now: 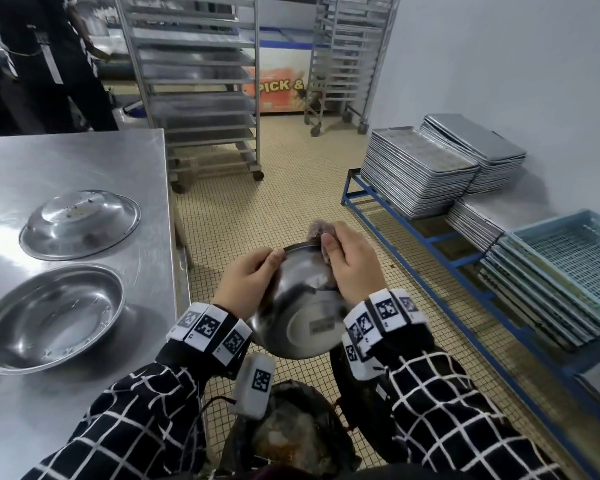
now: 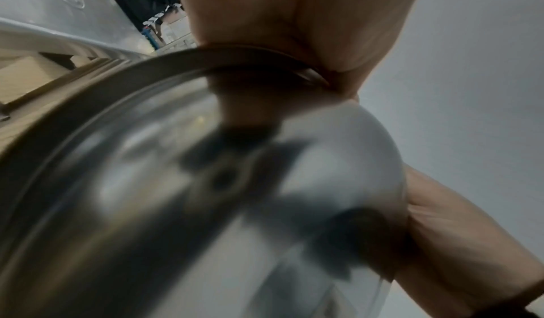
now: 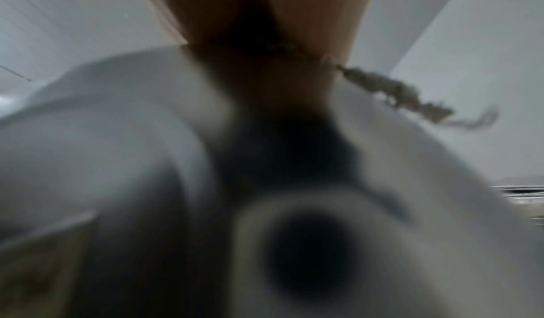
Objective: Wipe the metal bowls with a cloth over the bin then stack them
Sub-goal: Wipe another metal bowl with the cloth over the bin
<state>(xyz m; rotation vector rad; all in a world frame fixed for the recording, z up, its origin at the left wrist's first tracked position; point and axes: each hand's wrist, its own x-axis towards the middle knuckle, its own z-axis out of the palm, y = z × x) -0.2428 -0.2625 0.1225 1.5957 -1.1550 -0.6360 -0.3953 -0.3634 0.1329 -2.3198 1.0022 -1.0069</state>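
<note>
A metal bowl (image 1: 297,306) is held tilted in mid-air, its base with a label turned toward me, above the black-lined bin (image 1: 291,431). My left hand (image 1: 248,275) grips its left rim, thumb over the edge; the left wrist view shows that bowl (image 2: 206,195) filling the frame. My right hand (image 1: 347,268) presses a greyish cloth (image 1: 321,233) against the far right rim. A frayed corner of the cloth (image 3: 397,90) sticks out in the blurred right wrist view. Two more bowls lie on the steel table (image 1: 66,161): one upside down (image 1: 80,223), one upright (image 1: 52,317).
Wheeled tray racks (image 1: 194,81) stand beyond the table. Stacked metal trays (image 1: 420,171) rest on a blue frame (image 1: 430,244) at the right, with pale blue plastic crates (image 1: 565,271) nearer. Another person (image 1: 45,60) stands at the far left.
</note>
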